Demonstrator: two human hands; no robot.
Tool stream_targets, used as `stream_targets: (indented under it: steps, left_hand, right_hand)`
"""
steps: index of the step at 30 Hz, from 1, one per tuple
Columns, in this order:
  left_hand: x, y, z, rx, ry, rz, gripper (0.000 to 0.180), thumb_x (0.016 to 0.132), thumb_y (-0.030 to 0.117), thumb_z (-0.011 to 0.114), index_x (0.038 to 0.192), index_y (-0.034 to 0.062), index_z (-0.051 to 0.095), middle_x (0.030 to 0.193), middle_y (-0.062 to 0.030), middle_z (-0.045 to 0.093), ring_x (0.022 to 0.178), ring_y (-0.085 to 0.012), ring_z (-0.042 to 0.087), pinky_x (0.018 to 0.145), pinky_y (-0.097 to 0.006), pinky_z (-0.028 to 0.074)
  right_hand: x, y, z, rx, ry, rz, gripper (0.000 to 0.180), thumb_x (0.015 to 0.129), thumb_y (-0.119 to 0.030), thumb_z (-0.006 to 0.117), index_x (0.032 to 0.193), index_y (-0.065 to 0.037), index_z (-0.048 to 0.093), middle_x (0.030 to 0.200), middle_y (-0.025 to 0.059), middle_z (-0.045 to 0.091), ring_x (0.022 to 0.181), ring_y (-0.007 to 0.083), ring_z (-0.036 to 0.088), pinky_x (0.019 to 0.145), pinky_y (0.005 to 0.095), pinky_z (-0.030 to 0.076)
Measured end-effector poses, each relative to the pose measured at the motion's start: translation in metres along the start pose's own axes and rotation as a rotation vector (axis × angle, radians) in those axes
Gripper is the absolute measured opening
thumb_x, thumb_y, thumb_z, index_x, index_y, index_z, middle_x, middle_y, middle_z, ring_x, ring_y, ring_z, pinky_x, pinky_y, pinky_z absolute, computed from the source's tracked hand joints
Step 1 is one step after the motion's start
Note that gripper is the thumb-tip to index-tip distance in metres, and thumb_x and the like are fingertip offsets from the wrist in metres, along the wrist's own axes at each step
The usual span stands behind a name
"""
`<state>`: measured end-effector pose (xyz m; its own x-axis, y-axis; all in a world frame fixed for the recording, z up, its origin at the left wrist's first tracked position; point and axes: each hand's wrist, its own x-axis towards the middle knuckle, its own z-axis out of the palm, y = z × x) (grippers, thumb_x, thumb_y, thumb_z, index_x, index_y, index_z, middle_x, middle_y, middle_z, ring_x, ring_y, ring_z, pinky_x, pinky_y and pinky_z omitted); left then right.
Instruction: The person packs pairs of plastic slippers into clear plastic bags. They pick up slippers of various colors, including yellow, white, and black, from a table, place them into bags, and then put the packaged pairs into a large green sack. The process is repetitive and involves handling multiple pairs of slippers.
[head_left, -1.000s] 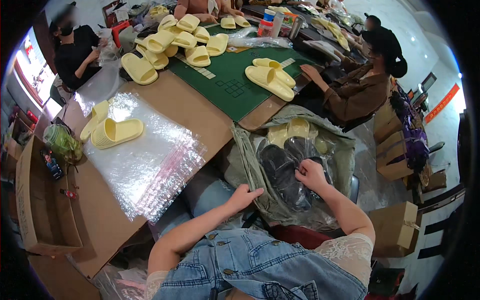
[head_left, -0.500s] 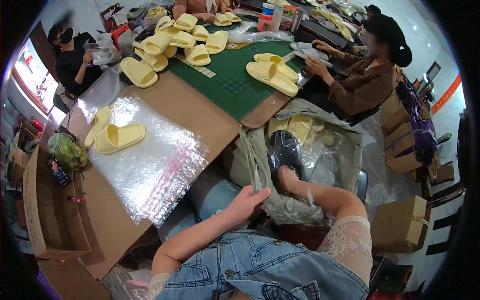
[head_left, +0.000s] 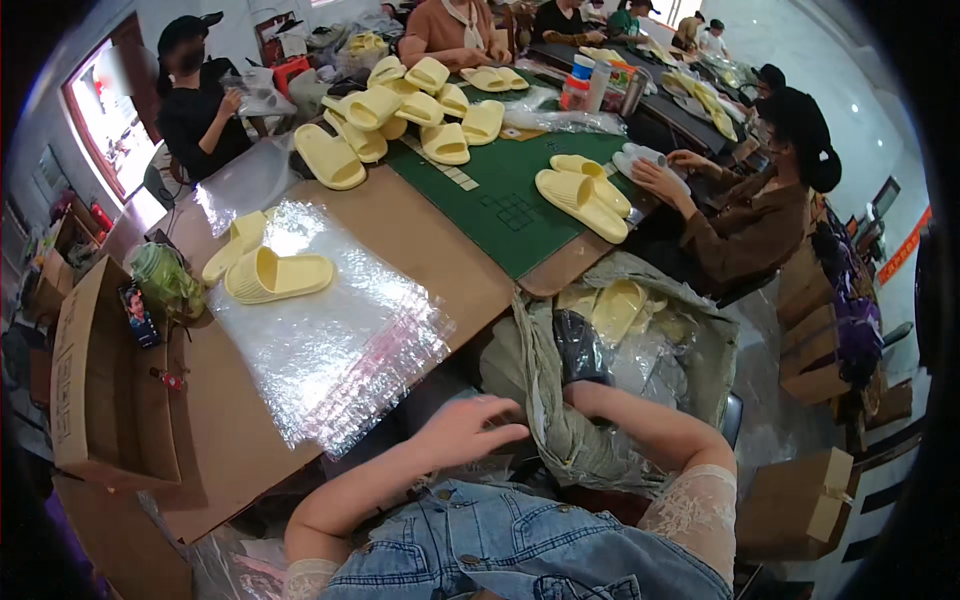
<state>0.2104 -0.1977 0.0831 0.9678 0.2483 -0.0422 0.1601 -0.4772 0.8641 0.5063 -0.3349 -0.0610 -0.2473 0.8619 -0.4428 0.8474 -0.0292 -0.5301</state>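
My left hand is just left of the open grey-green woven sack, fingers spread and holding nothing. Inside the sack's mouth is my right hand; its fingers are hidden behind the near edge of a glossy black thing. I cannot tell whether it grips that thing. Yellow slippers and clear plastic bags also lie in the sack. On the table to the left, a pair of yellow slippers rests on a stack of clear plastic bags.
Many yellow slippers are heaped on the green mat, with a pair near its right side. A cardboard box stands at left, another carton at right. Co-workers sit around the table.
My left hand has let go of the sack's edge, moved slightly left and opened. My right hand stays inside the sack. The view has tilted up, showing more people at the back.
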Motion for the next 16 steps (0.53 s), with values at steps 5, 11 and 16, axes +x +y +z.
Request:
stream_targets:
  steps: [5,11,16]
  left_hand:
    - [-0.038,-0.042,-0.075,0.426,0.463,0.083,0.045,0.083,0.036,0.075,0.116,0.0073,0.064,0.127,-0.0169,0.058,0.118,-0.0373,0.054,0.101,-0.045,0.045]
    - [-0.076,-0.120,-0.145,0.750,0.604,-0.015,0.047,0.080,0.036,0.076,0.115,0.0063,0.064,0.131,-0.0193,0.054,0.124,-0.0396,0.048,0.105,-0.048,0.041]
    - [-0.085,-0.166,-0.159,0.671,0.566,-0.068,0.050,0.079,0.040,0.077,0.117,0.0091,0.064,0.130,-0.0157,0.056,0.126,-0.0365,0.049,0.104,-0.048,0.041]
  right_hand:
    - [0.003,-0.085,-0.135,0.222,-0.313,0.346,0.023,0.084,-0.017,0.059,0.098,-0.004,0.073,0.089,0.0081,0.075,0.077,0.0152,0.071,0.066,0.0314,0.057]
    - [0.055,-0.148,-0.226,-0.224,0.335,0.069,0.021,0.081,-0.021,0.059,0.087,-0.005,0.071,0.082,0.0110,0.072,0.080,0.0280,0.069,0.073,0.0404,0.055]
    - [0.183,-0.149,-0.262,-0.388,0.554,-0.106,0.022,0.083,-0.028,0.064,0.091,-0.009,0.070,0.101,0.0081,0.071,0.093,0.0292,0.067,0.077,0.0392,0.054]
